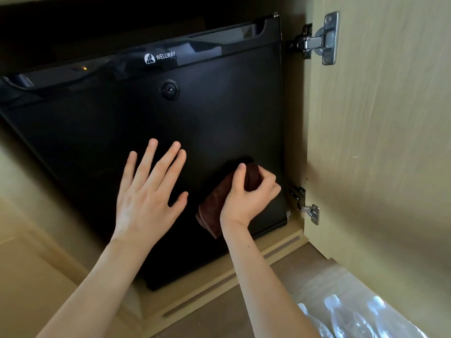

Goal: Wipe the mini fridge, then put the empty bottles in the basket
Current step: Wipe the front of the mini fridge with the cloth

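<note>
Head cam | R hand fist gripping brown cloth on fridge door | L hand spread flat beside it

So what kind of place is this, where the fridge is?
Likely a hotel room: a black mini fridge built into a wooden cabinet, its door swung open on metal hinges.

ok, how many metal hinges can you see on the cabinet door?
2. Upper hinge near the top of the open cabinet door, right of the fridge; lower hinge by the fridge's bottom right corner. None others show.
</note>
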The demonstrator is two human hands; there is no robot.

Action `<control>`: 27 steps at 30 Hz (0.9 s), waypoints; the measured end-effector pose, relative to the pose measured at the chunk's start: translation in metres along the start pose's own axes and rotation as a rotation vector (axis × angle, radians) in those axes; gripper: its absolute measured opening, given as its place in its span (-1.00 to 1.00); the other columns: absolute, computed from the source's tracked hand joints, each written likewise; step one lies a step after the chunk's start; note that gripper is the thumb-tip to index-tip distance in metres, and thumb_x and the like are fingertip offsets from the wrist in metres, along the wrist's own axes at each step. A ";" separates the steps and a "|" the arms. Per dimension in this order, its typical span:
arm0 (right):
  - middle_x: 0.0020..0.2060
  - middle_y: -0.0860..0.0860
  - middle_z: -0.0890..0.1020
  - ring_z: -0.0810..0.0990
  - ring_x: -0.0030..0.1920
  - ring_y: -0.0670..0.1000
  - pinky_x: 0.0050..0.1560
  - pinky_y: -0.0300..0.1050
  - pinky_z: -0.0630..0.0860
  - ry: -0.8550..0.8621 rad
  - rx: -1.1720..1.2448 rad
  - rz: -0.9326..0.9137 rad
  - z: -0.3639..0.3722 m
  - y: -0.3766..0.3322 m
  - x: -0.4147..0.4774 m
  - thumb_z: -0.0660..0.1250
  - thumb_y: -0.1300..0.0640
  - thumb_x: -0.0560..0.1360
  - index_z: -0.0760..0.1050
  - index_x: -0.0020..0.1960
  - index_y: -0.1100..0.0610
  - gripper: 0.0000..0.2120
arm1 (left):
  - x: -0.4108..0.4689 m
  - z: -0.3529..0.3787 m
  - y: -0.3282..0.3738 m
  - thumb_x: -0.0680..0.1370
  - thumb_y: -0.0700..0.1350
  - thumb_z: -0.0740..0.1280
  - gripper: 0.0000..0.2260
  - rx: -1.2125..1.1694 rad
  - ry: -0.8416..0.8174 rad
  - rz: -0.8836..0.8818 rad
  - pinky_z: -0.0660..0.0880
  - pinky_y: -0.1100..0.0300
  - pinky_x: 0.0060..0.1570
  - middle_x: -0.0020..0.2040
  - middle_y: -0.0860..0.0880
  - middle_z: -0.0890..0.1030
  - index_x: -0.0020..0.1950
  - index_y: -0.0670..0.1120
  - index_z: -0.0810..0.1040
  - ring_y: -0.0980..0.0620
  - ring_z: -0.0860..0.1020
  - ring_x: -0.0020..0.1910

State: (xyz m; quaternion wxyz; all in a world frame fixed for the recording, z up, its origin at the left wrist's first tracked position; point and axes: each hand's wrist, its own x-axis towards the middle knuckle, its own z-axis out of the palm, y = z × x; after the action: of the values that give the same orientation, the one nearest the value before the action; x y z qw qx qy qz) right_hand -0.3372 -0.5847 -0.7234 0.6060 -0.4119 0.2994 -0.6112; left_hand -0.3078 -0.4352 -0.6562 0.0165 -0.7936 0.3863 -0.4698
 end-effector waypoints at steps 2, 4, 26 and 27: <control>0.05 -0.03 0.41 0.53 0.01 -0.19 -0.06 -0.45 0.48 0.019 -0.024 -0.009 -0.010 0.015 0.000 0.44 -0.03 0.51 0.45 0.08 -0.05 -0.78 | 0.000 0.001 0.003 0.51 0.03 0.33 -0.33 -0.005 -0.001 -0.006 -0.12 -0.07 0.57 0.59 -0.03 0.24 0.59 -0.07 0.22 -0.11 0.02 0.62; 0.07 0.02 0.41 0.55 -0.02 -0.09 -0.09 -0.32 0.50 0.099 -0.081 0.174 -0.025 0.035 0.000 0.41 -0.03 0.53 0.46 0.11 0.04 -0.75 | 0.001 0.001 0.002 0.52 0.03 0.33 -0.33 -0.006 -0.005 -0.014 -0.13 -0.06 0.57 0.59 -0.03 0.23 0.59 -0.07 0.21 -0.11 0.01 0.62; 0.05 -0.01 0.42 0.54 -0.01 -0.04 -0.20 -0.39 0.42 0.191 -0.076 0.372 -0.044 0.040 0.033 0.38 -0.07 0.54 0.48 0.13 0.05 -0.74 | 0.008 0.008 0.018 0.49 0.07 0.28 -0.31 -0.007 0.011 -0.016 -0.17 -0.09 0.56 0.58 -0.03 0.25 0.59 -0.07 0.21 -0.07 0.00 0.62; 0.03 -0.03 0.43 0.55 -0.03 -0.09 -0.17 -0.43 0.42 0.158 -0.049 0.280 -0.035 0.028 0.035 0.41 -0.05 0.53 0.49 0.07 0.01 -0.79 | 0.010 0.010 0.019 0.49 0.07 0.28 -0.31 -0.004 0.013 -0.013 -0.18 -0.09 0.56 0.58 -0.03 0.24 0.59 -0.06 0.20 -0.07 0.00 0.62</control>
State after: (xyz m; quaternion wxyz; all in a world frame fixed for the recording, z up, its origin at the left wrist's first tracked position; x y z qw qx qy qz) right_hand -0.3513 -0.6263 -0.7592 0.6494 -0.3314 0.4154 -0.5440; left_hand -0.3094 -0.4580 -0.6618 0.0092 -0.7930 0.3824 -0.4741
